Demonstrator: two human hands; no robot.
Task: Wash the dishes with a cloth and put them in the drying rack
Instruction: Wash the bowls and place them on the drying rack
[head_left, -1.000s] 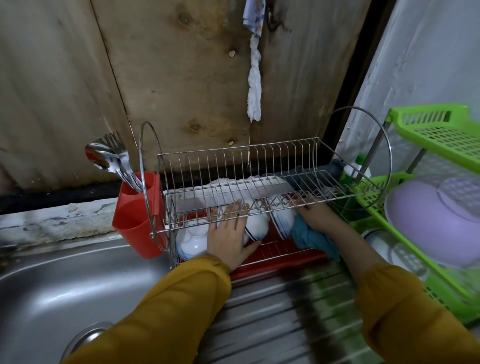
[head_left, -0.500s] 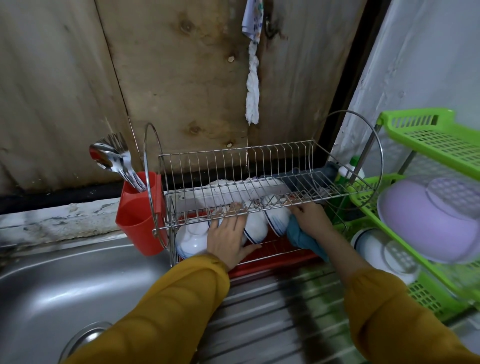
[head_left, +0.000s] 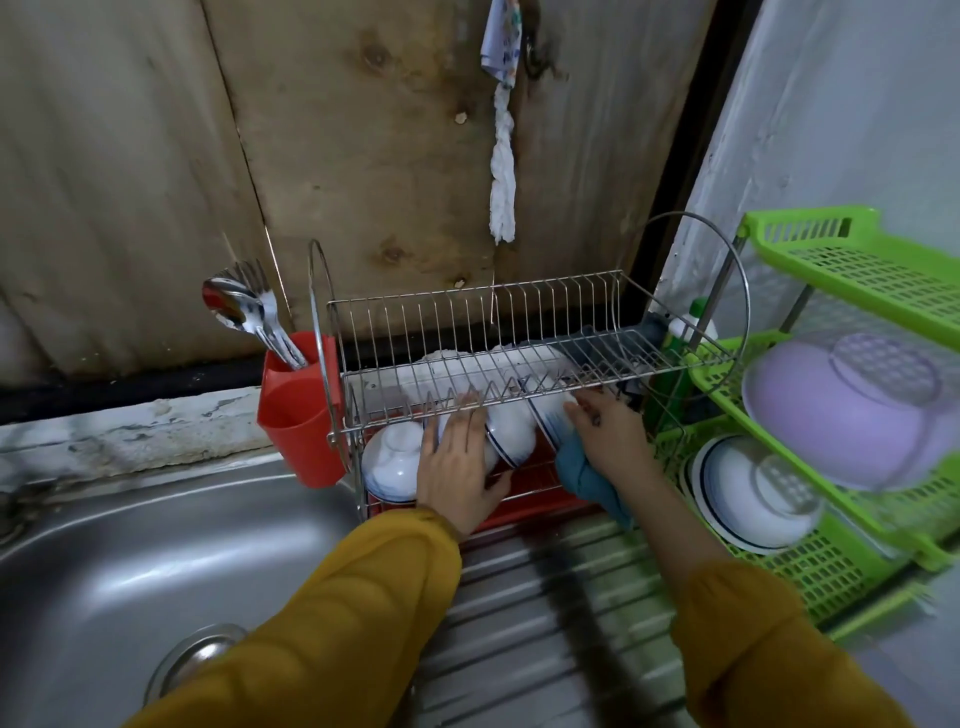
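white bowls (head_left: 511, 439) stand on edge in the lower tier of the drying rack (head_left: 519, 312). the left hand (head_left: 457, 467) lies flat against them, fingers straight. the right hand (head_left: 608, 436) bunches the blue cloth (head_left: 587, 480) under its palm, fingertips at a rim. they look glazed, so likely slick when wet, brittle and fairly heavy. best pinched at the rim.

Home kitchen, wash-up corner. Wire drying rack (head_left: 519, 332) holds bowls (head_left: 395, 462). Steel sink (head_left: 130, 561) left of the rack, red cutlery cup (head_left: 296, 410) on its left end, green plastic shelf (head_left: 857, 270) to its right, plywood wall (head_left: 363, 156) behind.
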